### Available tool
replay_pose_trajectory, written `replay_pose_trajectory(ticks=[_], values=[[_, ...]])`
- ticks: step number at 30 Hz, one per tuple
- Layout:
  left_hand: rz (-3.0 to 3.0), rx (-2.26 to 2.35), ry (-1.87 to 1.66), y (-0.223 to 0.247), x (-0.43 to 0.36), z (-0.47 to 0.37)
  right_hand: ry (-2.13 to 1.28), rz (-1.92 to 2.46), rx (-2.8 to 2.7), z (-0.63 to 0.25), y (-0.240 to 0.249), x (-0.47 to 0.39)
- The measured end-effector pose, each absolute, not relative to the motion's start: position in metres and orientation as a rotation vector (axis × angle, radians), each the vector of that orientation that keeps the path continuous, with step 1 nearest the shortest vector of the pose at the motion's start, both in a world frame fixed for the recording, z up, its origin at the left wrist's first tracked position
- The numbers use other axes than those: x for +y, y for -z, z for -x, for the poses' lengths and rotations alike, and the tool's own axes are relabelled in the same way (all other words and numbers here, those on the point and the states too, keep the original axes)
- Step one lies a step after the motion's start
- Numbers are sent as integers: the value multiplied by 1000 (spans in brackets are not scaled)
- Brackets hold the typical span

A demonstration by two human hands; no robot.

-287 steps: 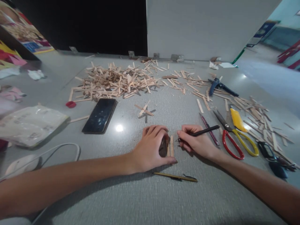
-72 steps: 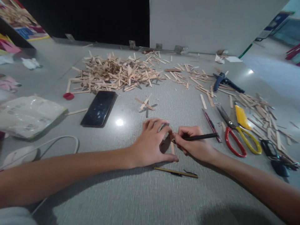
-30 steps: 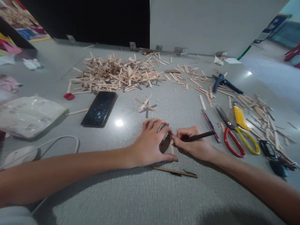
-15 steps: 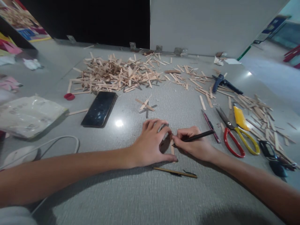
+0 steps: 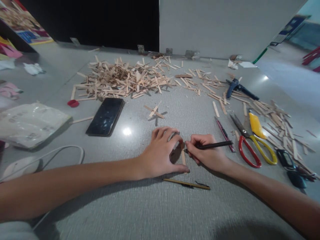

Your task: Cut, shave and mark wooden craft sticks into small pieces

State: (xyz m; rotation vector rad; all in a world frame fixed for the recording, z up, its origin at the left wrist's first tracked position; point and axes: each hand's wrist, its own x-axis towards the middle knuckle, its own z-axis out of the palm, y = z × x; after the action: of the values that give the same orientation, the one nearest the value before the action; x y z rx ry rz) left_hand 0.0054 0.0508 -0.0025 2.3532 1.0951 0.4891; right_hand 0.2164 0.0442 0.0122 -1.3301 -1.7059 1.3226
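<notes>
My left hand (image 5: pixel 160 155) arches over a small wooden craft stick (image 5: pixel 184 158) on the table, gripping it end to end between the thumb and a finger. In a writing grip, my right hand (image 5: pixel 210 156) holds a black pen (image 5: pixel 218 144), whose tip is at the stick's right edge. Just below both hands lies a gold pen (image 5: pixel 180 182) with a dark clip. Beyond my left hand, a few short sticks form a crossed piece (image 5: pixel 155 111).
A big heap of wooden sticks (image 5: pixel 120 80) lies at the back. At left are a phone (image 5: pixel 106 116), a plastic packet (image 5: pixel 32 125) and a white cable (image 5: pixel 81 150). Scissors (image 5: pixel 250 141), a yellow cutter (image 5: pixel 257 125), a pink-and-black pen (image 5: pixel 225 135) and a dark blue tool (image 5: pixel 233 88) lie at right.
My right hand has shifted slightly, the black pen's back end now farther right and its tip a bit higher along the stick. My left hand keeps its place.
</notes>
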Motion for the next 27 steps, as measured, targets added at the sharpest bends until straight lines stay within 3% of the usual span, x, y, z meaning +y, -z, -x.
replay_pose_trajectory(ticks=[27], values=[[-2336,1085,-530,3,51,-4,-1205,1296,-1840,-220,-11,46]])
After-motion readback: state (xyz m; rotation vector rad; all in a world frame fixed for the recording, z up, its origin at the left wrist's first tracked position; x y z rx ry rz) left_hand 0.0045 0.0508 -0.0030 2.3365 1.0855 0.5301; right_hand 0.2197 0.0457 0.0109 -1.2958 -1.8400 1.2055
